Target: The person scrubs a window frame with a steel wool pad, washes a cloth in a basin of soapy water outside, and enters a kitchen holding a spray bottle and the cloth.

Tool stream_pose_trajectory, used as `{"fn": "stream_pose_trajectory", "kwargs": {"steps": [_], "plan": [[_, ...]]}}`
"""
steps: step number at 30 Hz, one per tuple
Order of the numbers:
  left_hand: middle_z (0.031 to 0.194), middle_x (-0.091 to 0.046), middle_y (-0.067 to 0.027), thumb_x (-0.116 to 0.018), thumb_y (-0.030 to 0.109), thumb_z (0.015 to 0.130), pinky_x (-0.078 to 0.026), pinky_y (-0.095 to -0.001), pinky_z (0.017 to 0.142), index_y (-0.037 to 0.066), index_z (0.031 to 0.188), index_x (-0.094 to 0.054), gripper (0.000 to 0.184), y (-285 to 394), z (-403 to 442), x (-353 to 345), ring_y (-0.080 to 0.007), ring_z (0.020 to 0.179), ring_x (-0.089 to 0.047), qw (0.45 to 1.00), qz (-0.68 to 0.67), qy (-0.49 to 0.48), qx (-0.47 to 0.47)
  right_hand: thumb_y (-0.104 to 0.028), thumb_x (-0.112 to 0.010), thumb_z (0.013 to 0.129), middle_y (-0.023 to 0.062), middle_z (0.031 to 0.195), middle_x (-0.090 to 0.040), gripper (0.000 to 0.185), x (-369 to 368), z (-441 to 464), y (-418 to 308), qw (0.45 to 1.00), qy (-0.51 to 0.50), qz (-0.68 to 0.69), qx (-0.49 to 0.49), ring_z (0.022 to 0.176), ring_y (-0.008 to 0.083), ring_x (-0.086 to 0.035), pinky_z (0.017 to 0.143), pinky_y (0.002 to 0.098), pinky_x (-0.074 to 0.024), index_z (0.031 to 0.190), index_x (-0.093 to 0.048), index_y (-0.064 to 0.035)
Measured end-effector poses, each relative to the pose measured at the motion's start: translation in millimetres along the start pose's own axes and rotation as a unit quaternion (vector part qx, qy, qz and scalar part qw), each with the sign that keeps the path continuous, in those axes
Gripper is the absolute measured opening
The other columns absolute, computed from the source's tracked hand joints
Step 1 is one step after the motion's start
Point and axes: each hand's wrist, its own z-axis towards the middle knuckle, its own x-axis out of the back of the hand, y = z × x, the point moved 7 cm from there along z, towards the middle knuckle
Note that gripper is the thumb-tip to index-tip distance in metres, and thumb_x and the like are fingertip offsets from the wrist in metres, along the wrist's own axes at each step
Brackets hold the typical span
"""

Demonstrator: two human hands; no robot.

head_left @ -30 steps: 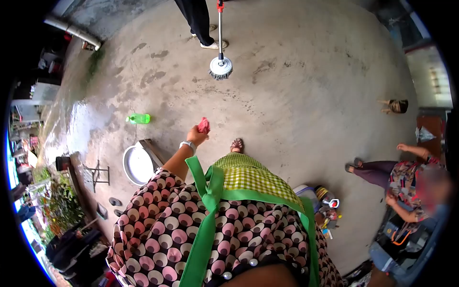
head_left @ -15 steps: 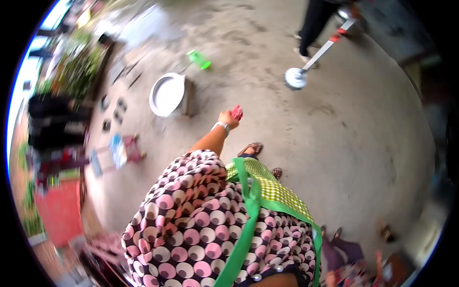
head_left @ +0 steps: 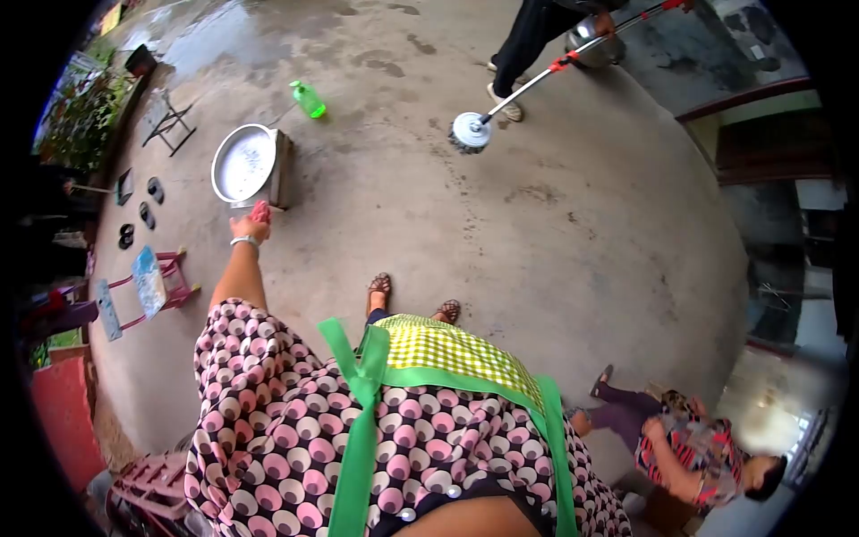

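Observation:
My left hand (head_left: 251, 227), with a light band at the wrist, reaches forward at the left of the head view. Its fingers are closed around a crumpled pinkish-red cloth (head_left: 260, 211). Just beyond the hand stands a wide silver metal basin (head_left: 271, 168), which seems to rest on a low wooden support (head_left: 282, 170). The hand is close to the basin's near side; whether it touches the support I cannot tell. A green spray bottle (head_left: 309, 99) stands or leans on the ground past the basin. My right hand is out of view.
A person in dark trousers (head_left: 522, 49) holds a long pole with a round mop head (head_left: 471, 132). A folding stool (head_left: 164, 123), sandals (head_left: 147, 215) and a small chair (head_left: 150, 282) are on the left. Another person (head_left: 689, 447) sits at lower right.
My view has turned and steadied. My left hand, still holding the cloth, is now much nearer the basin. The round mop head appears further left in view.

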Motion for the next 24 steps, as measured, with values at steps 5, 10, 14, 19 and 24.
{"fn": "stream_pose_trajectory", "kwargs": {"steps": [5,10,14,19,24], "plan": [[0.111,-0.055,-0.0201,-0.062,0.019,0.056,-0.007,-0.0337,0.108,0.0,0.099,-0.059,0.048,-8,-12,-17,-0.0323,0.123,-0.032,0.996,-0.063,0.01,0.059,-0.034,-0.065,0.069,0.0104,0.085,-0.063,0.028,-4,-30,-7,0.998,-0.01,-0.051,0.035,0.077,0.0228,-0.06,0.065,0.0373,-0.0476,0.087,-0.065,-0.0125],[0.114,-0.052,-0.0219,-0.062,0.018,0.055,-0.006,-0.0324,0.108,-0.003,0.1,-0.058,0.049,21,-46,0,-0.0341,0.125,-0.028,0.996,-0.075,0.033,0.031,-0.035,-0.065,0.069,0.0105,0.083,-0.064,0.026,-30,-45,4,0.997,-0.016,-0.072,0.034,0.078,0.0231,-0.06,0.066,0.0377,-0.0475,0.084,-0.067,-0.0132],[0.112,-0.054,-0.0201,-0.062,0.02,0.055,-0.006,-0.0321,0.107,-0.003,0.099,-0.058,0.049,34,-52,-3,-0.0337,0.123,-0.031,0.994,-0.105,0.026,0.017,-0.035,-0.065,0.07,0.0106,0.082,-0.064,0.025,-42,-57,11,0.995,-0.021,-0.087,0.036,0.079,0.0235,-0.06,0.067,0.038,-0.0475,0.082,-0.068,-0.0138],[0.116,-0.051,-0.0197,-0.062,0.021,0.057,-0.009,-0.0319,0.107,-0.003,0.101,-0.058,0.05,40,-52,-13,-0.0352,0.125,-0.027,0.994,-0.104,0.007,0.017,-0.036,-0.064,0.07,0.0107,0.081,-0.065,0.024,-65,-53,26,0.994,-0.027,-0.098,0.042,0.079,0.0238,-0.061,0.068,0.0383,-0.0475,0.08,-0.069,-0.0144],[0.12,-0.049,-0.0186,-0.065,0.024,0.058,-0.011,-0.0318,0.107,-0.002,0.106,-0.056,0.056,35,-46,-36,-0.0354,0.126,-0.025,0.995,-0.098,0.005,0.02,-0.032,-0.064,0.071,0.0083,0.079,-0.064,0.02,-83,-46,22,0.99,-0.01,-0.116,0.082,0.07,0.0252,-0.061,0.057,0.0364,-0.0485,0.082,-0.067,-0.0157]]}}
